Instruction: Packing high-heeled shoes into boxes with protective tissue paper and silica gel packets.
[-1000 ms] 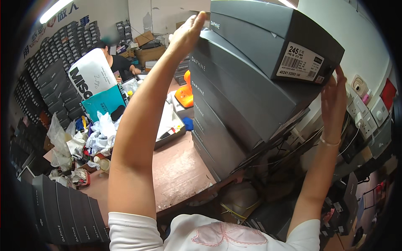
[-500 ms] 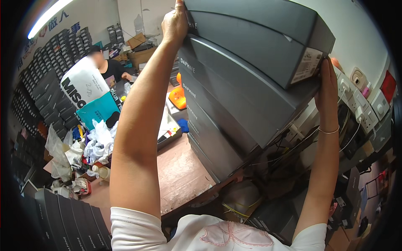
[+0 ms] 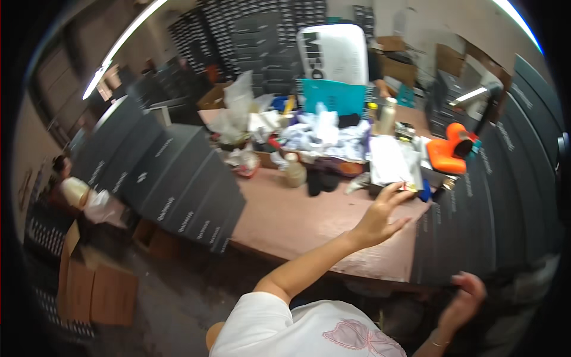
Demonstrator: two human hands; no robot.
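My left hand (image 3: 380, 219) is open and holds nothing, its fingers spread above the pinkish tabletop (image 3: 297, 214). Its fingertips are nearest to a dark tray of white papers (image 3: 389, 163); I cannot tell whether they touch it. At the lower right, my right hand (image 3: 464, 300) is blurred, with loosely bent fingers and nothing visible in it. It is in front of a tall stack of dark grey shoe boxes (image 3: 476, 223) at the table's right end. An orange tape dispenser (image 3: 449, 156) sits between the tray and that stack.
Another stack of dark grey shoe boxes (image 3: 178, 178) rises at the table's left end. Crumpled white paper (image 3: 324, 134), a bottle (image 3: 294, 171) and a teal bag (image 3: 334, 98) crowd the table's back. Cardboard boxes (image 3: 95, 288) stand on the floor at left. Two other people are partly visible.
Both hands have let go of the shoe box atop the right stack and come down. The view has swung left, bringing the left stack and the floor into sight.
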